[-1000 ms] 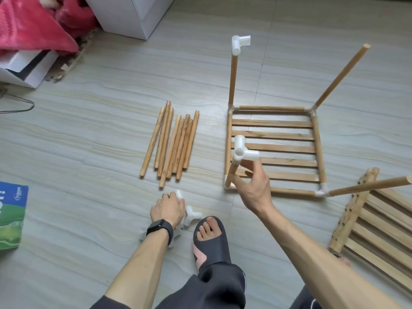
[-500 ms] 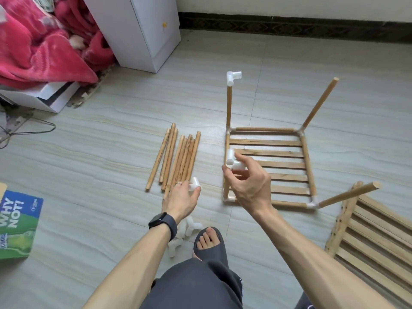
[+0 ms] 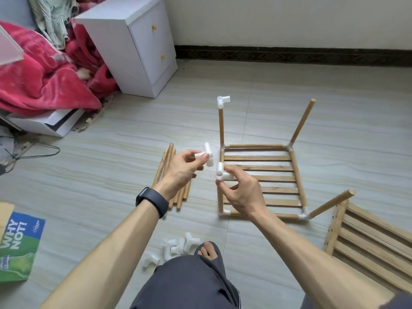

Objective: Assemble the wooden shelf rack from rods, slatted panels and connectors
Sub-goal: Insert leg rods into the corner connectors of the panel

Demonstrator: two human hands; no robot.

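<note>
Left grip [image 3: 180, 172]: pinches one white left connector [image 3: 207, 155] in its fingertips, raised above the loose rods.
Right grip [image 3: 243, 195]: pinches one white right connector [image 3: 221, 172] over the frame's left rail; whether a rod stands under it is hidden.
Frame [image 3: 296, 175]: one slatted panel flat on the floor [image 3: 111, 175], with four rails and four corner connectors [image 3: 304, 216].
Upright rods [image 3: 303, 121]: three seen, at back-left, back-right and front-right, the last leaning outward.
Top connector [image 3: 223, 101]: one, capping the back-left rod only.
Loose rods [image 3: 166, 161]: one bundle left of the frame; the left arm hides the count.
Loose connectors [image 3: 176, 246]: about four, clumped beside the foot [image 3: 208, 250] and blurred.
Spare panel [image 3: 367, 237]: one, at right, partly cut off.
</note>
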